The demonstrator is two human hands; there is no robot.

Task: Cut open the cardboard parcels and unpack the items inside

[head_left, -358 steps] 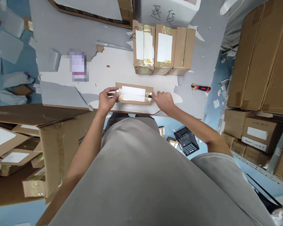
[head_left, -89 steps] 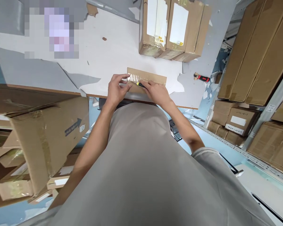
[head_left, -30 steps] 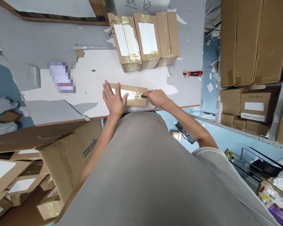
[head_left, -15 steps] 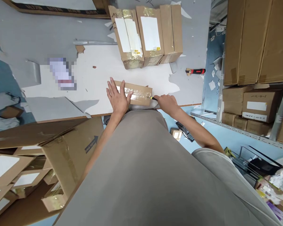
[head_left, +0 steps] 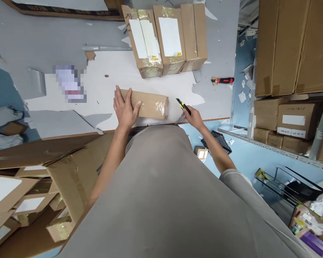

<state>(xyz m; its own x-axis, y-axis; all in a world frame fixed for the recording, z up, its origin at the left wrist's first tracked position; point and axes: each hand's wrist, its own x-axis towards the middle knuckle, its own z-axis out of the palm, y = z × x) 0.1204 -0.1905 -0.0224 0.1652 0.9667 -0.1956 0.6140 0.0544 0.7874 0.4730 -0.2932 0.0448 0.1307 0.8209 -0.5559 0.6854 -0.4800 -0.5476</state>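
Observation:
A small brown cardboard box [head_left: 152, 104] lies lengthwise on the bench near my body, with clear tape over its right end. My left hand [head_left: 126, 111] rests across the box's left part, fingers stretched and spread, the thumb on the face turned up. My right hand [head_left: 193, 117] is closed around a black and yellow utility knife [head_left: 185, 106]. The knife's blade points up and left, apart from the box's right end. A second knife, red and black [head_left: 225, 80], lies farther right on the bench.
Taped cardboard boxes [head_left: 169, 39] stand in a row at the back of the bench. A blurred pale item [head_left: 70, 84] lies at left. An open carton [head_left: 78, 179] of smaller boxes stands below left. Shelving [head_left: 290, 154] with cartons is at right.
The knife has come away from the box's right end and now points up and left. The box has shifted left and shows a different face; my left hand has moved left with it.

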